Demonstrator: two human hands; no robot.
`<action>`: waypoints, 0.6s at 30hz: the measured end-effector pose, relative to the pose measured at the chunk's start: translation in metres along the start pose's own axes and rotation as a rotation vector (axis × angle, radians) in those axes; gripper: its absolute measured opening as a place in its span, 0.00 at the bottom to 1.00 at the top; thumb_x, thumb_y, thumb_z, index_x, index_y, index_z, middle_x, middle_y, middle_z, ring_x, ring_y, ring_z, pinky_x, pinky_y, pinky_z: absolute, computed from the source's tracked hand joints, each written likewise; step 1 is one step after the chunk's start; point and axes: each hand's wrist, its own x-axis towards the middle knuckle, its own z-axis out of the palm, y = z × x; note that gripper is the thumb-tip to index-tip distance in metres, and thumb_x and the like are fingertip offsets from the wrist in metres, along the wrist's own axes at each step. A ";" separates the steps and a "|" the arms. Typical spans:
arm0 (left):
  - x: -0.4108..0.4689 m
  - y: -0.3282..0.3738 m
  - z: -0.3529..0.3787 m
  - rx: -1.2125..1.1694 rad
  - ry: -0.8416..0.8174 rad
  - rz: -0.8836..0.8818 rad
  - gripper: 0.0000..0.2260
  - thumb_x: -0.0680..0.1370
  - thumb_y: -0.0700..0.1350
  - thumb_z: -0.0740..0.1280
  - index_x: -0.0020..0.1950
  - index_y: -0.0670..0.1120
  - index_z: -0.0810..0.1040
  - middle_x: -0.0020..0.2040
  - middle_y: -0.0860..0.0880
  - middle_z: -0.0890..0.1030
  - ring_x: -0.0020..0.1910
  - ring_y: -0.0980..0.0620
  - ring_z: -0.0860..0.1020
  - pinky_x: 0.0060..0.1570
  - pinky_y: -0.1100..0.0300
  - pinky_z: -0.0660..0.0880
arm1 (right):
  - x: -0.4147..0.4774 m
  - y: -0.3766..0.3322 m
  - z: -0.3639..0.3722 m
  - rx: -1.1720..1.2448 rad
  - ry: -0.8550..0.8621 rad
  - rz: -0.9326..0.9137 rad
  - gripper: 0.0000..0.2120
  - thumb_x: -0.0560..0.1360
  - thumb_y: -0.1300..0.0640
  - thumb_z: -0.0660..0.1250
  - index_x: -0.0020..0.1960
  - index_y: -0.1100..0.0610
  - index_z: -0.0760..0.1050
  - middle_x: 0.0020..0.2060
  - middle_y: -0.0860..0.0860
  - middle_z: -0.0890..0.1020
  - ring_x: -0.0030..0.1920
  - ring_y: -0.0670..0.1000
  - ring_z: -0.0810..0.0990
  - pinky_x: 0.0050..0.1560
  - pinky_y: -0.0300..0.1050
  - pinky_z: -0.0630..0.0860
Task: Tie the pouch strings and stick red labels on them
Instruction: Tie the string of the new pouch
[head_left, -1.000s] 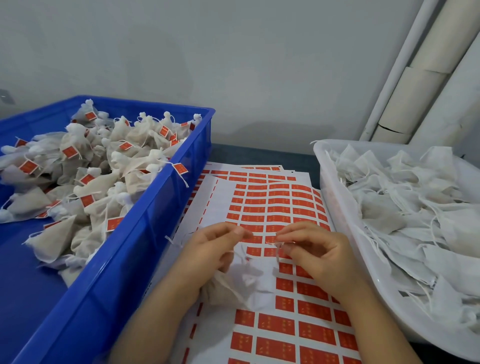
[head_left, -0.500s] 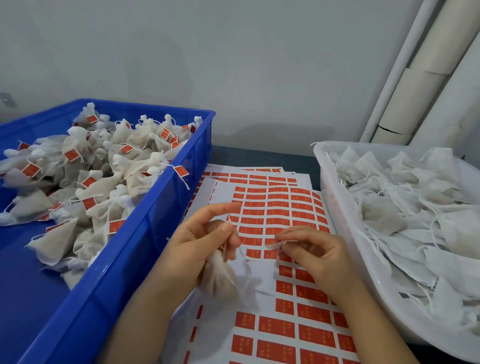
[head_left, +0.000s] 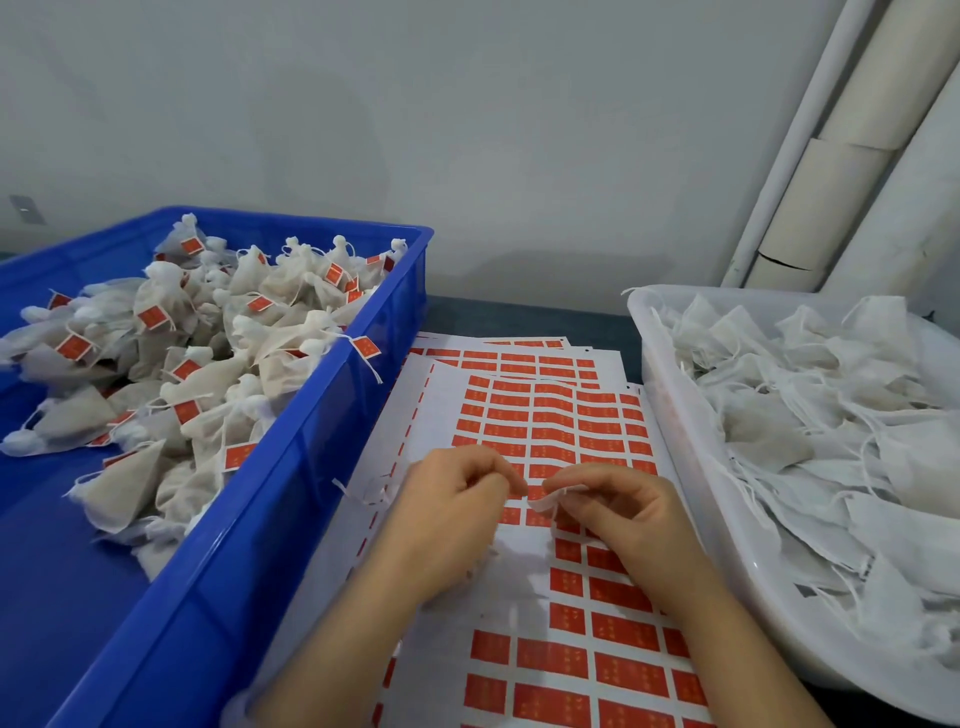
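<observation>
On my feed the left hand (head_left: 457, 514) is curled over the pouch (head_left: 506, 553), a white blur under its palm above the red label sheet (head_left: 561, 431), and loose string ends (head_left: 371, 493) poke out on its left. The right hand (head_left: 618, 512) pinches a white string (head_left: 545, 501) between thumb and forefinger, its fingertips almost meeting the left's.

A single wide-angle camera on the person's head looks forward and down over the table. It sits close: the left hand (head_left: 457, 512) and right hand (head_left: 631, 512) fill the lower centre, over the label sheets (head_left: 550, 415). The blue crate (head_left: 311, 467) runs off the left edge and the white tub (head_left: 685, 457) off the right. A grey wall (head_left: 467, 130) fills the top.
</observation>
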 end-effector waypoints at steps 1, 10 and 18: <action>0.000 -0.001 0.003 0.093 0.005 0.038 0.10 0.77 0.46 0.65 0.36 0.57 0.77 0.36 0.70 0.74 0.39 0.66 0.75 0.30 0.77 0.68 | 0.000 0.000 0.000 0.003 -0.003 0.010 0.09 0.74 0.63 0.65 0.45 0.52 0.82 0.43 0.43 0.84 0.46 0.44 0.82 0.43 0.32 0.77; 0.003 -0.009 0.019 0.312 0.045 0.129 0.13 0.70 0.59 0.69 0.54 0.59 0.81 0.54 0.62 0.81 0.35 0.68 0.71 0.34 0.78 0.63 | 0.001 0.000 -0.001 -0.027 -0.006 0.003 0.08 0.74 0.61 0.66 0.46 0.50 0.81 0.43 0.40 0.84 0.46 0.42 0.81 0.42 0.29 0.75; 0.003 -0.015 0.018 0.403 0.113 0.172 0.08 0.75 0.53 0.68 0.52 0.57 0.81 0.52 0.60 0.81 0.34 0.65 0.70 0.41 0.74 0.65 | 0.004 0.002 -0.001 0.042 -0.051 0.057 0.15 0.72 0.65 0.69 0.53 0.48 0.76 0.44 0.40 0.83 0.46 0.43 0.83 0.40 0.31 0.77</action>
